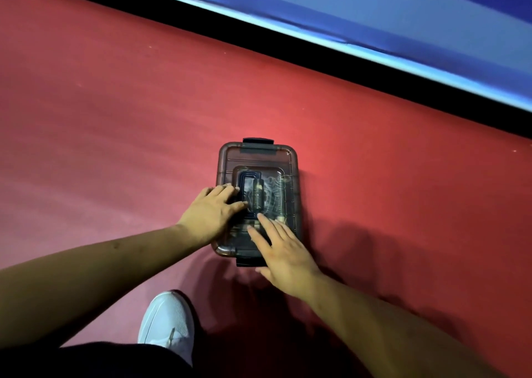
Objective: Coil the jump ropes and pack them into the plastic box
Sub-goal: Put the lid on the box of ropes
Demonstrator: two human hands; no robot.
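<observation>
Head view. The plastic box [259, 158] sits on the red floor [115, 118], just ahead of a white shoe [168, 320], with its lid on. The left hand [211, 212] lies flat on the lid's left side, fingers straight, gripping nothing. The right hand [283, 251] lies flat over the near right corner, also straight-fingered and holding nothing.

Judged step: seating the lid for closure. Pressure should be even along both long edges so the rim seats all round before the near latch [246, 261] is snapped. The far latch [258, 141] appears down, but this cannot be confirmed. Any rope caught under the rim would block the latch.

The box is rectangular, round-cornered, smoky and translucent. The jump ropes [272, 196] show through the lid as pale coils beside a dark handle.
</observation>
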